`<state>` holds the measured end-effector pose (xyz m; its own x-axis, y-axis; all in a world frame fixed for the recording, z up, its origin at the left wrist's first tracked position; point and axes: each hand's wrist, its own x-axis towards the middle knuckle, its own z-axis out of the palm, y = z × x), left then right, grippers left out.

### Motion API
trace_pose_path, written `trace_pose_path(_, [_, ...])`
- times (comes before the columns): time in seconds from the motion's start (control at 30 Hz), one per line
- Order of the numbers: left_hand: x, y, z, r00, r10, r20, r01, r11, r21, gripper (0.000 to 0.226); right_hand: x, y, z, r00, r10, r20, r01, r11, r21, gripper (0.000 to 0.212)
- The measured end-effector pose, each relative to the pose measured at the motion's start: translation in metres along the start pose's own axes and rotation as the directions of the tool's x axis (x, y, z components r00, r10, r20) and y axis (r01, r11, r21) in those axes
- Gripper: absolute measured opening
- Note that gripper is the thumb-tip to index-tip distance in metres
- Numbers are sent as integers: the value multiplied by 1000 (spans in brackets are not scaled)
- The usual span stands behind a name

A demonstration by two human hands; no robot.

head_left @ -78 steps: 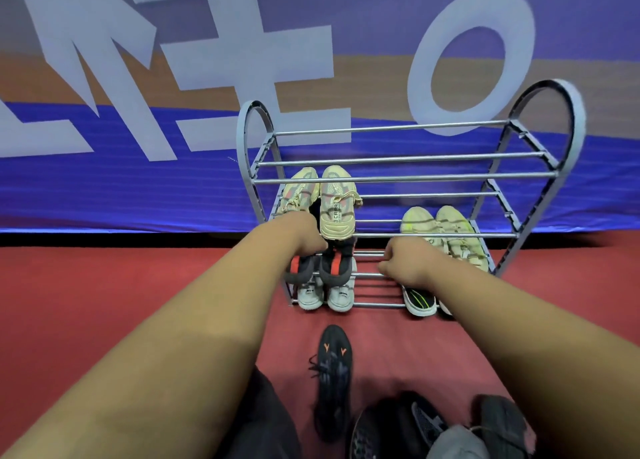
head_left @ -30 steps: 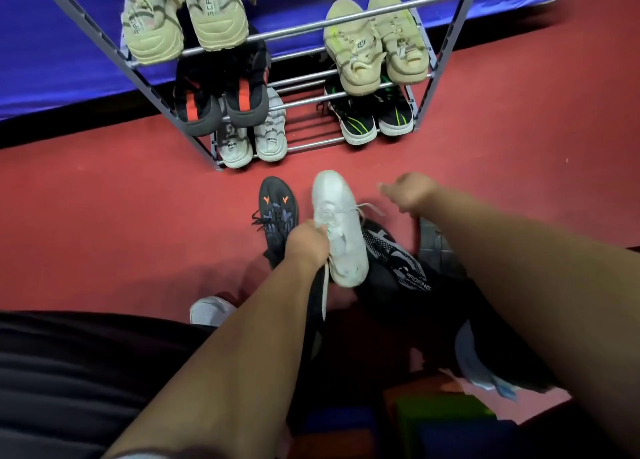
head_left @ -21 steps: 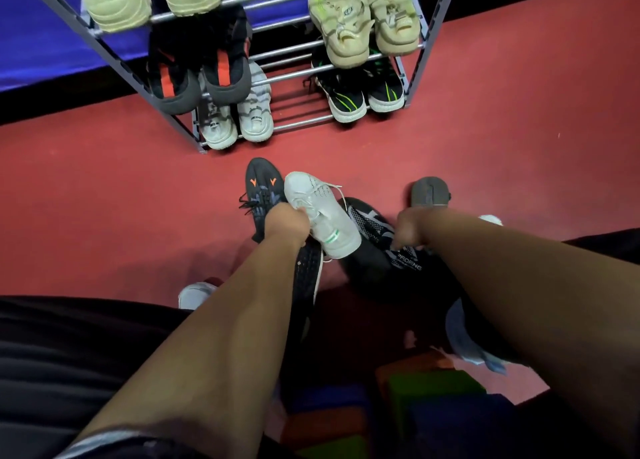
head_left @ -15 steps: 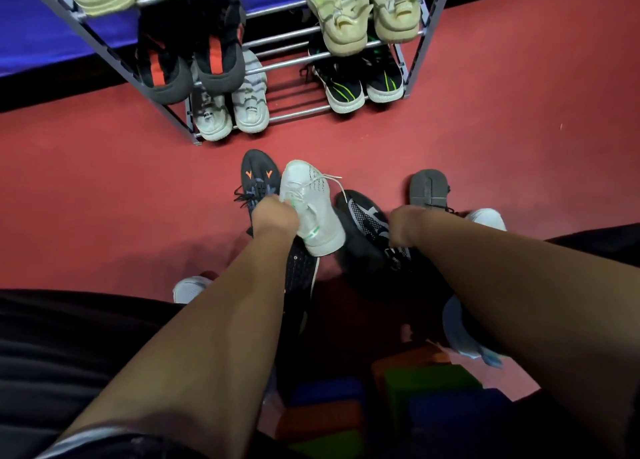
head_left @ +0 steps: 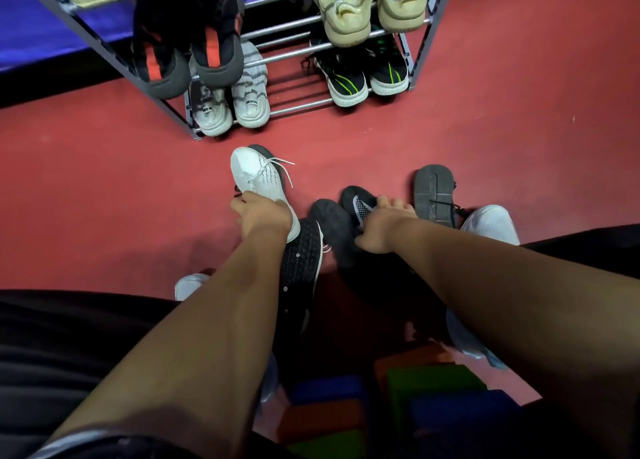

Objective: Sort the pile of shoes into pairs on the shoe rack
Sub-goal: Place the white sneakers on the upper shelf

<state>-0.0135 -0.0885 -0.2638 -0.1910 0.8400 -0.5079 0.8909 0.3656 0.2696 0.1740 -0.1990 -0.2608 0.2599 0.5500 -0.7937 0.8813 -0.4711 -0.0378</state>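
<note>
My left hand (head_left: 260,216) grips a white knit sneaker (head_left: 256,178) by its heel, just above the red floor, toe towards the rack. My right hand (head_left: 384,228) grips a black sneaker with a white mesh patch (head_left: 358,204) in the pile. A dark shoe lying sole up (head_left: 433,192), a second white sneaker (head_left: 490,223) and a black dotted shoe (head_left: 301,261) lie around my hands. The metal shoe rack (head_left: 298,51) holds pairs: beige ones (head_left: 363,5), black and red ones (head_left: 187,53), white-grey ones (head_left: 230,102), black and green ones (head_left: 363,74).
Red floor (head_left: 104,188) lies between the pile and the rack. Coloured blocks (head_left: 381,406), orange, green and blue, sit at the bottom. A blue banner (head_left: 31,25) runs behind the rack. Dark clothing fills the lower left.
My left hand has swung the white sneaker leftwards, over the black shoe with orange marks. My right hand came down onto the pile and took hold of the black sneaker.
</note>
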Motion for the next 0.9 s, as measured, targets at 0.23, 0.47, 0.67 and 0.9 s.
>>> trace_pose_path(0.23, [4,5,-6,1000,-13,17,13,1000,-11,63,-7,-32,13,993,-119,-19,121,984,131,72])
trace_pose_path(0.47, [-5,-3,-14,997,-28,67,31,998,-47,74,-3,-36,-4,944,-41,-326,165,917,362,54])
trace_pose_path(0.67, [-25,-16,-4,886,-181,427,89,970,227,127,5,-32,-20,837,173,-520,128,861,493,28])
trace_pose_path(0.9, [-42,-26,7,722,-77,688,-412,751,517,54,6,-29,-22,955,-81,-286,136,974,179,33])
